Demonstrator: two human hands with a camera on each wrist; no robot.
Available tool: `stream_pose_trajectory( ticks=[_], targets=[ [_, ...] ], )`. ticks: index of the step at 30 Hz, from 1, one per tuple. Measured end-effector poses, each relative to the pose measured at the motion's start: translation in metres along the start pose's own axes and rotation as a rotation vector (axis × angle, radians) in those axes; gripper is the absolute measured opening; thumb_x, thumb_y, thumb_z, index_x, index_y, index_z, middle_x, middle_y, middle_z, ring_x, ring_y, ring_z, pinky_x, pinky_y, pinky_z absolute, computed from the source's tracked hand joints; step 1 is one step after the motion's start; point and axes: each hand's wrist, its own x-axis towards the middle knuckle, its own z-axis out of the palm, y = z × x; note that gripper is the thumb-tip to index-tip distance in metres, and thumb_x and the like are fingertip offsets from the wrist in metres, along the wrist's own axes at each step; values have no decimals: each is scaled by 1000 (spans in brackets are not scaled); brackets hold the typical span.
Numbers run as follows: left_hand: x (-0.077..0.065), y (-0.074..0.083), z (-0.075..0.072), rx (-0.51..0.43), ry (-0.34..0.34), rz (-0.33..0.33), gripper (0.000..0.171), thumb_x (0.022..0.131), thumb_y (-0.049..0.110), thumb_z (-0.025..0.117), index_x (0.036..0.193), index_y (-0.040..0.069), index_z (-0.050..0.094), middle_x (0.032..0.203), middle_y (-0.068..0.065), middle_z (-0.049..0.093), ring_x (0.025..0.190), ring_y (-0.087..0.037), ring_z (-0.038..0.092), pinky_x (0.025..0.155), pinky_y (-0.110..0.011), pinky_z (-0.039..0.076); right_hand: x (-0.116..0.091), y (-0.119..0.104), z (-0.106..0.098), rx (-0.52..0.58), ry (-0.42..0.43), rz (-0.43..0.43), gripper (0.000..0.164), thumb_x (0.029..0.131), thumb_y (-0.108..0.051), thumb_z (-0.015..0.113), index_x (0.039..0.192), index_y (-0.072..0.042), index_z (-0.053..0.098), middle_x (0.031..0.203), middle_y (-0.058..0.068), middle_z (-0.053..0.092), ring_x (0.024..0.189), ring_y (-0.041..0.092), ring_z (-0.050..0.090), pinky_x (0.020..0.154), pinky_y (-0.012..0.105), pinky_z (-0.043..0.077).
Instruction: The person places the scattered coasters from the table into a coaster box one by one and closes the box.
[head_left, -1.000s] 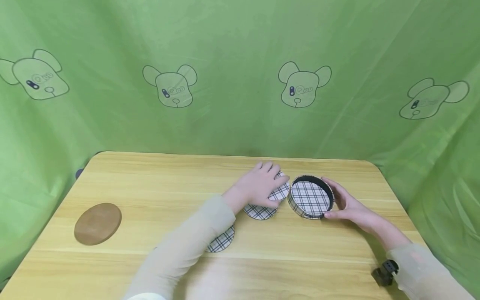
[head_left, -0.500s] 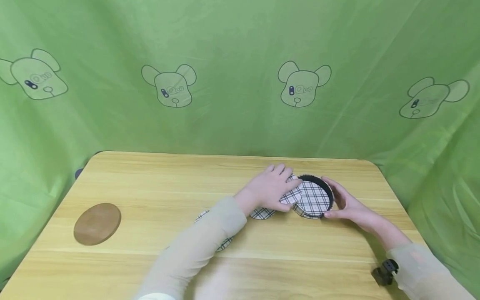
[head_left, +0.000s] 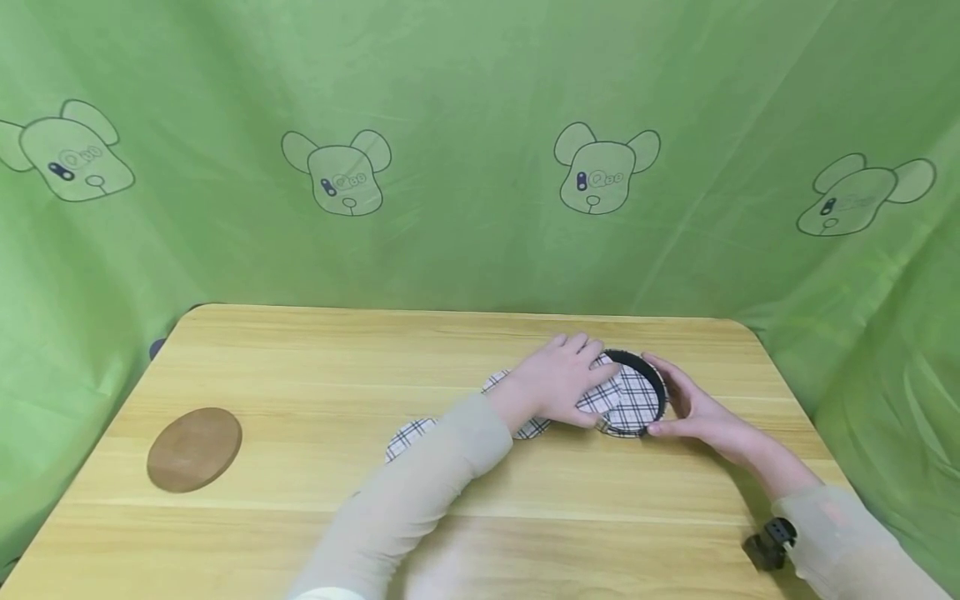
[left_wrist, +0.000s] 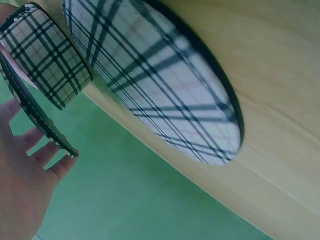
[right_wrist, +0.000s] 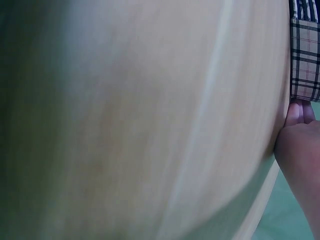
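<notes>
The left hand [head_left: 558, 383] grasps a checked coaster [head_left: 602, 397] by its edge, with the fingers spread along the rim in the left wrist view, and holds it over the left part of a round checked box [head_left: 656, 380]; whether coaster and box touch cannot be told. The right hand [head_left: 693, 408] grips the box from the right, thumb on the near side and fingers on the far side, partly hidden behind the wall. The box stands upright toward the right of the far half of the table [head_left: 315, 358], with a strip of wood between it and the far edge, beyond which hangs a green curtain [head_left: 465, 258]. More tabletop stretches from the right hand to the right edge, and a wide span lies between the arms on the near side. A second coaster [head_left: 534, 428] lies just left of the box, and a third [head_left: 407, 437] lies farther left and nearer, both partly covered by the left arm. A brown disc [head_left: 195, 450] rests well apart at the left. The left arm reaches up and rightward from the near edge, palm down; the right arm comes in from the near right corner, angled leftward.
</notes>
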Motion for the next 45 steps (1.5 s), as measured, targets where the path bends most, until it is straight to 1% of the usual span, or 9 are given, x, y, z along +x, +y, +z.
stream_pose_trajectory(
  ticks=[3, 5, 8, 12, 23, 39, 41, 43, 45],
  targets=[
    [3, 3, 0, -3, -4, 2, 90, 95, 78, 48, 169, 30, 28, 165, -5, 39, 151, -24, 36, 129, -45, 36, 0, 0, 0, -2, -2, -1, 111, 87, 6, 76, 172, -17, 8, 175, 30, -7, 158, 53, -9, 107, -5, 25],
    [4, 5, 0, -5, -4, 2, 90, 96, 77, 48, 169, 30, 27, 165, -5, 38, 152, -25, 36, 130, -46, 35, 0, 1, 0, -3, -3, -3, 111, 87, 6, 75, 172, -17, 8, 175, 30, -6, 162, 46, -5, 107, -5, 26],
    [7, 6, 0, -8, -1, 2, 89, 96, 77, 47, 169, 30, 27, 166, -5, 38, 152, -25, 36, 130, -45, 35, 0, 1, 0, -9, -1, -11, 110, 88, 6, 75, 172, -17, 8, 175, 30, -5, 165, 19, 7, 108, -4, 26],
    [10, 8, -1, -12, 1, -2, 89, 96, 77, 48, 169, 30, 27, 166, -4, 38, 152, -23, 36, 130, -43, 34, 0, 2, 0, -20, 5, -21, 111, 87, 7, 75, 172, -16, 8, 174, 32, -4, 151, -10, 20, 108, -4, 26],
    [25, 19, -2, -14, 3, -4, 89, 96, 78, 46, 169, 32, 26, 168, -2, 37, 155, -22, 34, 132, -41, 31, 1, 3, -1, -18, 3, -45, 109, 87, 9, 75, 171, -13, 9, 174, 32, -1, 135, -26, 30, 108, -3, 28],
    [44, 31, -4, 2, -41, -31, 91, 97, 81, 42, 170, 31, 22, 172, 0, 33, 160, -20, 29, 135, -41, 25, 0, 3, -2, -8, 0, -32, 111, 88, 8, 74, 172, -15, 6, 175, 30, -6, 137, -26, 24, 108, -5, 25],
    [46, 32, -5, 0, -44, -24, 90, 97, 81, 42, 170, 31, 23, 172, 1, 32, 160, -20, 29, 135, -41, 25, 0, 2, -2, -4, -2, -20, 110, 88, 7, 74, 172, -15, 6, 175, 29, -7, 151, -15, 16, 108, -5, 24],
    [47, 34, -5, 4, -42, -16, 89, 97, 81, 42, 170, 31, 24, 171, 1, 34, 158, -19, 30, 134, -41, 27, 0, 1, -2, -1, -5, -7, 110, 89, 6, 74, 172, -17, 6, 175, 28, -8, 162, 4, 6, 107, -6, 24],
    [47, 35, -6, 7, -39, -12, 88, 98, 80, 42, 169, 32, 26, 170, 1, 34, 158, -19, 31, 134, -41, 28, 0, 1, -2, 3, -8, 3, 110, 89, 5, 75, 172, -18, 6, 176, 26, -8, 165, 18, -1, 107, -6, 24]
  ],
)
